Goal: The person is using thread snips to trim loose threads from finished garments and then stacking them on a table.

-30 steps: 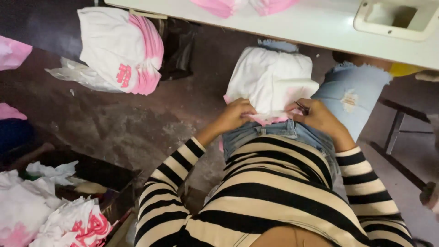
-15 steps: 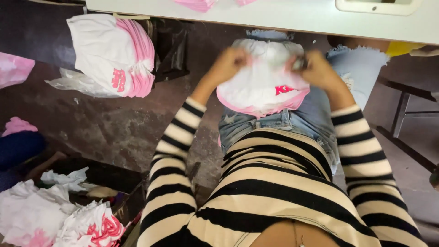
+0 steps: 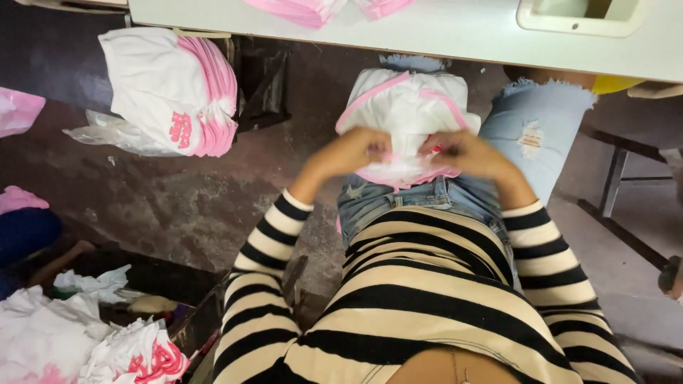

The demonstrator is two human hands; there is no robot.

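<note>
Down on the lap, a bunched white cloth garment with pink trim [image 3: 409,114] lies with its long axis running from the waist out toward the knees and the white table edge [image 3: 441,39]. Left hand [image 3: 353,151] and right hand [image 3: 466,153] curl their fingers closed, pinching its near hem. Well apart, a stack of white-and-pink garments [image 3: 174,89] sits on the floor.

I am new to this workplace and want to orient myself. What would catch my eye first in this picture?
First, the two hands in the middle: the left hand and right hand both grip a white garment with pink trim lying on the person's lap. Next, a stack of similar white and pink garments sits on the dark floor at upper left. A white table edge runs along the top.
</note>
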